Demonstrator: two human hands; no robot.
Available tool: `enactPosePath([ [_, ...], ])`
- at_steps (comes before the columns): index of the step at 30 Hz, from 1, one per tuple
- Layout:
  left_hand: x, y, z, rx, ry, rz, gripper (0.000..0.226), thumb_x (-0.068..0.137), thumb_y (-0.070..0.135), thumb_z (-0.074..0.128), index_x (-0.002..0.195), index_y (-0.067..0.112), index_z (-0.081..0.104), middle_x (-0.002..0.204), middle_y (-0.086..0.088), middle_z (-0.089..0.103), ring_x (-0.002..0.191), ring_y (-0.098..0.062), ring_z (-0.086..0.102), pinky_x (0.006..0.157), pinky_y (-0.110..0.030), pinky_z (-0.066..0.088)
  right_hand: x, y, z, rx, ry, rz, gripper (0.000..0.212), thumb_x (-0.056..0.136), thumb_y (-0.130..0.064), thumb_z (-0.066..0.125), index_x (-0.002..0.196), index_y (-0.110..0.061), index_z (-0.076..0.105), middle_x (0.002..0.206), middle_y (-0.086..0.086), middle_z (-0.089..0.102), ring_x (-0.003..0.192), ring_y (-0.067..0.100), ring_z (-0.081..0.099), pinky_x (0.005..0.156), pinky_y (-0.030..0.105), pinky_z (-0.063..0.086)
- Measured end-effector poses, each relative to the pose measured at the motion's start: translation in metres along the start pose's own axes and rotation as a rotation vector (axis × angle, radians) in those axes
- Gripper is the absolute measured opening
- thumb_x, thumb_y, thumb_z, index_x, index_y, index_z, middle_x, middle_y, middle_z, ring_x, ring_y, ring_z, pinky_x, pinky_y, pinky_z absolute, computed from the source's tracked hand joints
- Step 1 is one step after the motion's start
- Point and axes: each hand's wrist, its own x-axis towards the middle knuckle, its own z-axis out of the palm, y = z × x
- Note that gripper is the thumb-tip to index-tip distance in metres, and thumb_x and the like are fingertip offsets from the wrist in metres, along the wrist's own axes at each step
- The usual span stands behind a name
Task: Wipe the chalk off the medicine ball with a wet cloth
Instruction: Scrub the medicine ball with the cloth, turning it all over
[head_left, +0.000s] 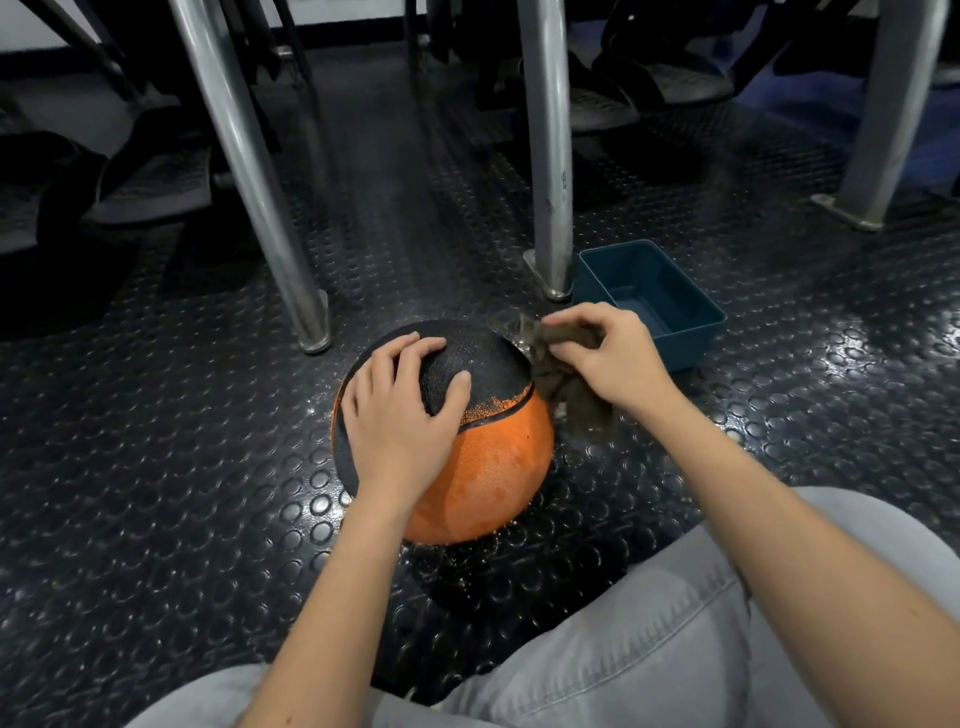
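Observation:
An orange and black medicine ball (488, 467) sits on the studded rubber floor in front of my knees. Pale chalky smears show on its orange part. My left hand (400, 410) lies spread over the ball's top left, fingers curved on the black panel. My right hand (608, 353) pinches a brown wet cloth (566, 384) at the ball's upper right edge. The cloth hangs down beside the ball and touches its right side.
A dark blue plastic tub (696, 312) stands just behind my right hand. Metal frame legs (306, 306) (550, 244) rise from the floor right behind the ball, another (857, 197) at far right. Dark gym gear lies at the back. My grey-trousered legs (649, 649) fill the bottom.

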Motion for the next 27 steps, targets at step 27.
enactPosePath([
  [27, 0.0, -0.001, -0.001, 0.027, 0.003, 0.007, 0.057, 0.079, 0.062, 0.032, 0.122, 0.034, 0.055, 0.133, 0.014, 0.046, 0.128, -0.012, 0.036, 0.109, -0.035, 0.02, -0.003, -0.003, 0.017, 0.064, -0.117, -0.092, 0.028, 0.083, 0.0, 0.063, 0.101, -0.021, 0.068, 0.102, -0.004, 0.064, 0.102, 0.013, 0.058, 0.095, 0.029, 0.045],
])
